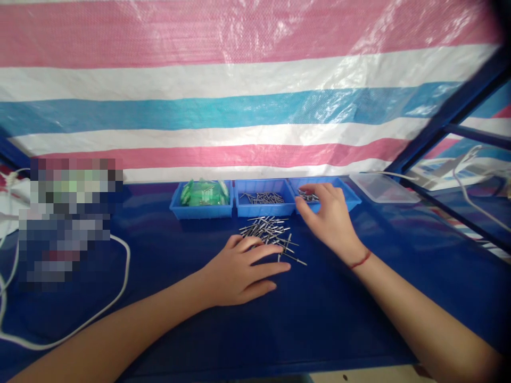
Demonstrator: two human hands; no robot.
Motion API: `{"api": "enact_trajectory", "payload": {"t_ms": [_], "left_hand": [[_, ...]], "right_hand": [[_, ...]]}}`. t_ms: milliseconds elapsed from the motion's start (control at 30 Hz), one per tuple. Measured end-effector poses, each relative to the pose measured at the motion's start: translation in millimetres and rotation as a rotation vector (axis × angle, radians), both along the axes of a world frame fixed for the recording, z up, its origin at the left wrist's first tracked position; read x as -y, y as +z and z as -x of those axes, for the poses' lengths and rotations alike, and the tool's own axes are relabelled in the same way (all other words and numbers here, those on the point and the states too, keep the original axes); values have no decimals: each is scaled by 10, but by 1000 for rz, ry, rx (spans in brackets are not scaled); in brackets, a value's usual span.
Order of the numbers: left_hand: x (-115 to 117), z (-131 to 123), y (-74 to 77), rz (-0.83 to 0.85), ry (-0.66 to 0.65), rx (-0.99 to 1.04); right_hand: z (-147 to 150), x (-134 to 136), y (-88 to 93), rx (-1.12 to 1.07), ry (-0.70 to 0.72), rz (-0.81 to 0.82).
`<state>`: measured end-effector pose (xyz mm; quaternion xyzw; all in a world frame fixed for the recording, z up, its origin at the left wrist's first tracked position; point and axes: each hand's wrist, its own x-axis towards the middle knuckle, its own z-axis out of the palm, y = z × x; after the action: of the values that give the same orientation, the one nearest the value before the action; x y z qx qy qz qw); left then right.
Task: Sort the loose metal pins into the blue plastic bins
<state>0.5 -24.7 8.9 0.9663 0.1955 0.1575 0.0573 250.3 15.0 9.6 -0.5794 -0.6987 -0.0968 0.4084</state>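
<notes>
A loose pile of silvery blind rivets [265, 227] lies on the blue table top, with a few strays at its right. At the pile's near edge is my left hand [243, 271], palm down with its fingers spread and nothing seen in its grip. Above the right-hand blue bin [351, 198] hovers my right hand [329, 215], fingers curved and thumb apart. Some rivets show in that bin beside the fingers, while the palm side is hidden. The middle blue bin [263, 184] contains more rivets. Green plastic packets [205, 192] fill the left-hand blue bin [202, 214].
Behind the bins hangs a striped plastic sheet [223, 114]. A clear plastic lid [383, 189] lies to the right, near a blue metal frame [443, 119]. White cable [126, 271] loops over the table's left side, beside a blurred-out area.
</notes>
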Motion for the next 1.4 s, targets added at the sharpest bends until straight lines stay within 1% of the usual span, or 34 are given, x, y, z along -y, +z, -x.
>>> {"api": "enact_trajectory", "payload": {"t_ms": [67,100,233,367,433,500,600,700,867,1000,1200,1400], "left_hand": [[14,-2,-12,6,-36,-28],[19,-4,-18,11,-31,-38],[28,-19,-30,26,38,-43],[-7,-20,-44,36,106,-24],[-49,-10,-69,45,138,-6],[-98,6,-102,59,173,18],[-160,29,-142,79,210,52],[-186,40,-159,89,228,64],[-177,40,-170,88,295,58],[-166,33,-166,72,345,40],[-166,24,-143,68,365,43],[-166,24,-140,19,368,-2]], "right_hand": [[113,90,50,-1,71,11],[160,129,69,-2,108,19],[273,231,112,-5,291,71],[288,266,132,59,487,213],[285,277,137,139,555,305],[287,289,140,223,595,387],[303,309,145,307,618,455],[323,326,154,336,617,478],[337,341,155,316,604,510],[358,342,97,291,618,530],[422,323,-22,244,614,508],[442,322,-55,225,607,487]]}}
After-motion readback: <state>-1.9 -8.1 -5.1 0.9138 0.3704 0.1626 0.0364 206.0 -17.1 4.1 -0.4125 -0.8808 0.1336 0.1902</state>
